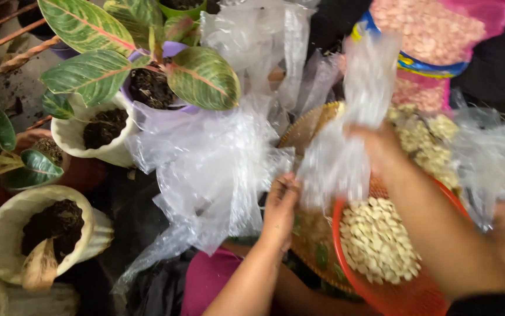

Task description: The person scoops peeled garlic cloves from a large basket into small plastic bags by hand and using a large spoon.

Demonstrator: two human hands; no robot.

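Observation:
My right hand point(381, 146) is raised and closed on a clear plastic bag point(352, 117), which hangs blurred above a red basket point(404, 295) of pale seeds point(375, 240). My left hand point(280, 205) reaches forward, fingers touching the lower edge of that bag beside a heap of crumpled clear plastic bags point(211, 169). A woven flat tray point(305, 126) lies under the basket and carries more pale seeds point(428, 140) at its far side.
Potted plants with green and pink leaves point(147, 64) stand at the left, along with cream pots of dark soil point(36, 234). A pink sack of seeds point(434, 35) sits at the top right. More clear plastic point(492, 158) lies at the right.

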